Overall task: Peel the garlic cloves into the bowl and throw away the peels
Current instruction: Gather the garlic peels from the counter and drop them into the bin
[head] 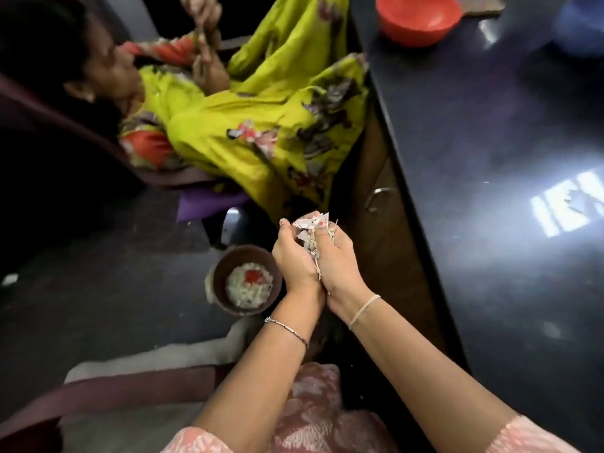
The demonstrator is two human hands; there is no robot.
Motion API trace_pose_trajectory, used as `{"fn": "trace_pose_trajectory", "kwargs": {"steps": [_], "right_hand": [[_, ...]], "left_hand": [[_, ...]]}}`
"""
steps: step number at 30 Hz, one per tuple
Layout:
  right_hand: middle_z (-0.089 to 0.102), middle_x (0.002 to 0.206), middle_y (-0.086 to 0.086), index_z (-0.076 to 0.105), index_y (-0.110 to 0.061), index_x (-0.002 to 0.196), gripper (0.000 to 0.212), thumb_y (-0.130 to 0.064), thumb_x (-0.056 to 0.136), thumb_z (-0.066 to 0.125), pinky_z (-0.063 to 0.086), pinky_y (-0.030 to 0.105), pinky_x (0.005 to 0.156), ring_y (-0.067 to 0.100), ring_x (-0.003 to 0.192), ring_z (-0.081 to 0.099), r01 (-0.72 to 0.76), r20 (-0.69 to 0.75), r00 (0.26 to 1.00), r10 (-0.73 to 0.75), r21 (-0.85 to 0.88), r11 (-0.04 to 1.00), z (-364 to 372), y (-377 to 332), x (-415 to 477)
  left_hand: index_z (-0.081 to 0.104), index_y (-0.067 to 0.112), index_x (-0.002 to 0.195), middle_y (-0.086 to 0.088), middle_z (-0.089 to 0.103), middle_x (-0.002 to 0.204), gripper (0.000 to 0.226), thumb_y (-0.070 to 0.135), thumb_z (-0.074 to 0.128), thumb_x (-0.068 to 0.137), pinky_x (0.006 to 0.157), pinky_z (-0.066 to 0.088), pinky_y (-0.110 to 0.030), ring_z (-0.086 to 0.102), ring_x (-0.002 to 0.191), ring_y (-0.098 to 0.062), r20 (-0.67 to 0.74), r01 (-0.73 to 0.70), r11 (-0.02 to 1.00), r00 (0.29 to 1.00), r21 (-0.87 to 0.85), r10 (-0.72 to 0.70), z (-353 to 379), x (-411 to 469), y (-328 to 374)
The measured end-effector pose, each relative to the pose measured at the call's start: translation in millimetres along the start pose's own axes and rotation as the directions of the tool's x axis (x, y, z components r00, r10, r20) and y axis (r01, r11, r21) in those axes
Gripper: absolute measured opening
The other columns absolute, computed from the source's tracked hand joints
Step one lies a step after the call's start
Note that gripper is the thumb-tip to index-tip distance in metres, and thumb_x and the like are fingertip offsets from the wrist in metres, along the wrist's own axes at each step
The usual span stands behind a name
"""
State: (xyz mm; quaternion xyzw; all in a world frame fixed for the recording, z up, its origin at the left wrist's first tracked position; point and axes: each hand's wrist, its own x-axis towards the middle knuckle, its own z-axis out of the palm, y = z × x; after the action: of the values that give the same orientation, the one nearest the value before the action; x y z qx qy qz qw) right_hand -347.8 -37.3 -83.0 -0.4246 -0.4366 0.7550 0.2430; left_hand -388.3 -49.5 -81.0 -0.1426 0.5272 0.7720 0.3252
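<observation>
My left hand (292, 258) and my right hand (338, 259) are cupped together, fingers curled round a heap of pale garlic peels (309, 232) that pokes out between them. They hover just right of and above a brown bin (218, 284) on the floor, which holds white peels and something red. A red bowl (416, 19) stands on the dark counter at the top; what it holds is hidden.
The dark counter (490, 174) runs down the right side, with a cabinet handle (377, 196) below its edge. A person in a yellow-green floral dress (261, 125) sits on a chair at the upper left. A blue container (581, 24) is at the top right.
</observation>
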Motion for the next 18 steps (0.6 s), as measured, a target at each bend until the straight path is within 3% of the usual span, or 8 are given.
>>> {"fn": "trace_pose_trajectory", "kwargs": {"steps": [3,6,10,14,16,18], "right_hand": [[0.071,0.092,0.005,0.066,-0.003,0.104,0.031,-0.02,0.106,0.039,0.055,0.023,0.074,0.01,0.082,0.068,-0.073,0.095,0.992,0.081,-0.091,0.993,22,43,17],[0.071,0.097,0.008,0.064,0.0,0.11,0.035,-0.023,0.106,0.039,0.055,0.026,0.079,0.013,0.086,0.068,-0.15,0.139,0.975,0.172,-0.155,0.976,36,89,39],[0.071,0.104,0.007,0.065,-0.011,0.109,0.029,-0.025,0.105,0.04,0.056,0.027,0.082,0.017,0.093,0.069,-0.313,0.126,0.931,0.343,-0.208,0.926,50,148,75],[0.068,0.115,0.015,0.059,-0.003,0.122,0.03,-0.019,0.105,0.041,0.054,0.02,0.07,0.02,0.093,0.067,-0.435,0.083,0.875,0.477,-0.294,0.851,59,210,120],[0.067,0.118,0.018,0.059,-0.001,0.124,0.03,-0.015,0.104,0.042,0.055,0.025,0.072,0.026,0.099,0.067,-0.483,0.046,0.852,0.521,-0.315,0.817,63,240,143],[0.067,0.116,0.019,0.062,0.001,0.121,0.031,-0.014,0.101,0.043,0.055,0.029,0.073,0.027,0.093,0.067,-0.548,0.005,0.82,0.572,-0.28,0.788,65,266,167]], "left_hand": [[0.065,0.007,0.074,0.004,0.067,0.054,0.044,0.018,0.034,0.104,0.051,0.049,-0.015,0.064,0.051,-0.006,-0.178,-0.013,1.0,0.984,0.0,0.013,-39,28,-3],[0.063,0.007,0.072,0.001,0.066,0.057,0.039,0.018,0.041,0.102,0.05,0.048,-0.017,0.062,0.052,-0.009,-0.324,-0.008,1.0,0.946,-0.008,0.005,-73,60,-15],[0.064,0.005,0.075,-0.007,0.066,0.072,0.033,0.016,0.045,0.098,0.059,0.049,-0.026,0.063,0.069,-0.021,-0.45,0.072,0.997,0.89,-0.029,-0.077,-113,109,-41],[0.066,-0.004,0.101,-0.017,0.065,0.094,0.026,0.011,0.044,0.095,0.068,0.053,-0.032,0.061,0.085,-0.029,-0.541,0.173,0.979,0.816,-0.112,-0.206,-146,164,-70],[0.063,-0.007,0.113,-0.02,0.064,0.104,0.032,0.012,0.043,0.097,0.082,0.053,-0.038,0.061,0.09,-0.031,-0.556,0.196,0.966,0.79,-0.167,-0.257,-160,191,-81],[0.061,-0.005,0.117,-0.017,0.066,0.105,0.034,0.018,0.042,0.099,0.083,0.053,-0.038,0.063,0.089,-0.03,-0.549,0.231,0.951,0.777,-0.206,-0.308,-172,220,-96]]}}
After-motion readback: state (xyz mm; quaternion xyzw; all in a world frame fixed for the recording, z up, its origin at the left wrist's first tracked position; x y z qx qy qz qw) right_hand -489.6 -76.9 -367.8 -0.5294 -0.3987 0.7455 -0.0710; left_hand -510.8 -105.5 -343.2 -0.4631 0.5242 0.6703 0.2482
